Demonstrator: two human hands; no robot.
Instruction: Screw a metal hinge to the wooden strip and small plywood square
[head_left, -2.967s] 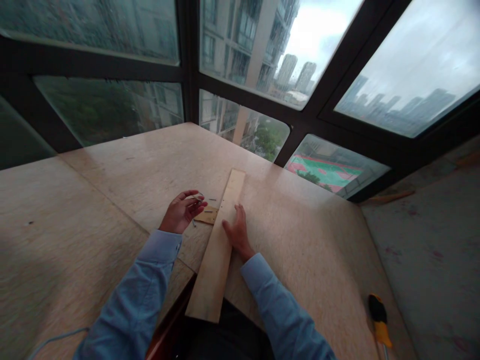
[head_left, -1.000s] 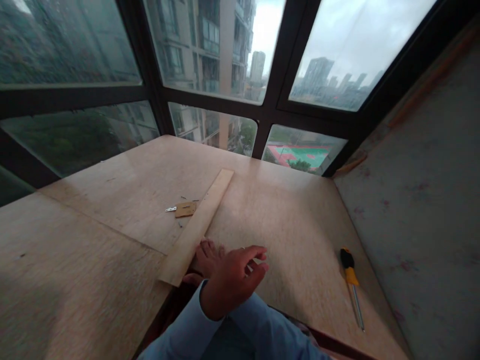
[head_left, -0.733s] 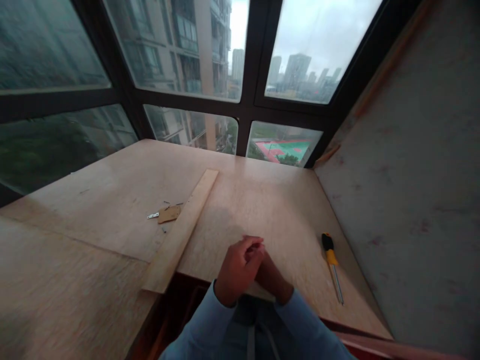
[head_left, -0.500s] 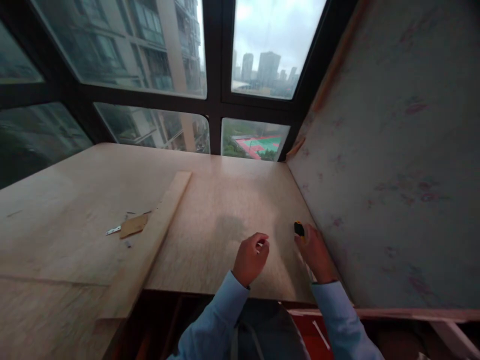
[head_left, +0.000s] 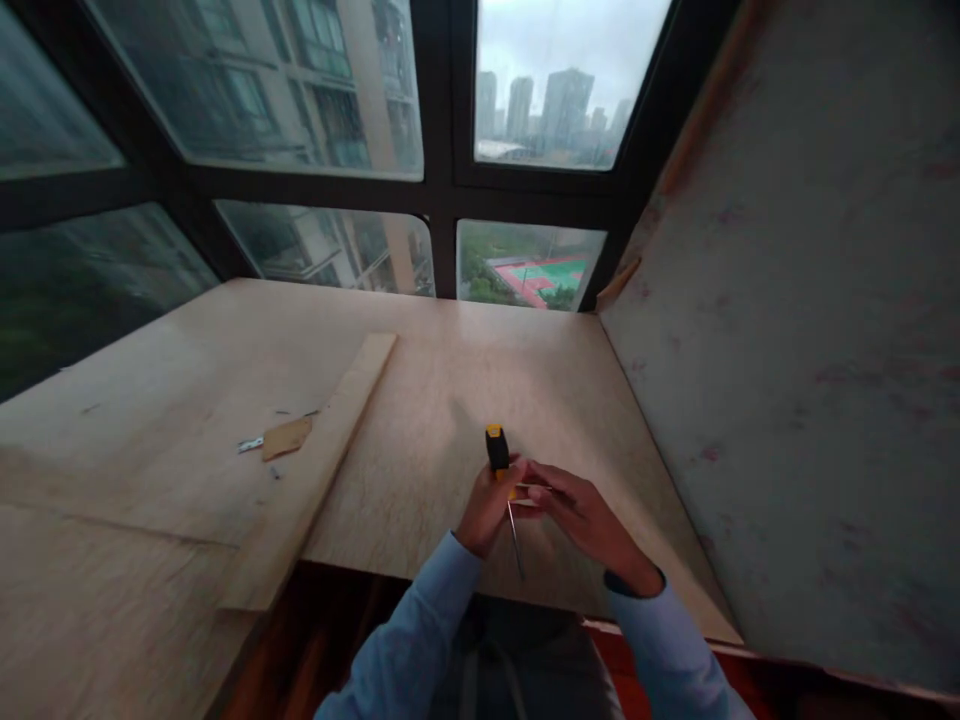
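Note:
A screwdriver with a black and yellow handle (head_left: 496, 447) points its thin metal shaft down toward the board's front edge. My left hand (head_left: 484, 508) is closed around the lower part of that handle. Touching or nearly touching it from the right is my right hand (head_left: 574, 505), its fingers bent and close together near the yellow collar. Whether the right fingers pinch some small thing cannot be made out. Both hands are above the pale wooden board (head_left: 450, 400), near its front edge.
A long wooden strip (head_left: 330, 470) lies on the left. Beyond it are a brown cardboard piece (head_left: 287, 438), a small metal bracket (head_left: 250, 444) and small bits. A patterned wall (head_left: 787, 400) rises at right; dark-framed windows stand behind.
The screwdriver has moved left from my right hand into my left hand. My right hand has come left, beside my left hand. The view has shifted slightly.

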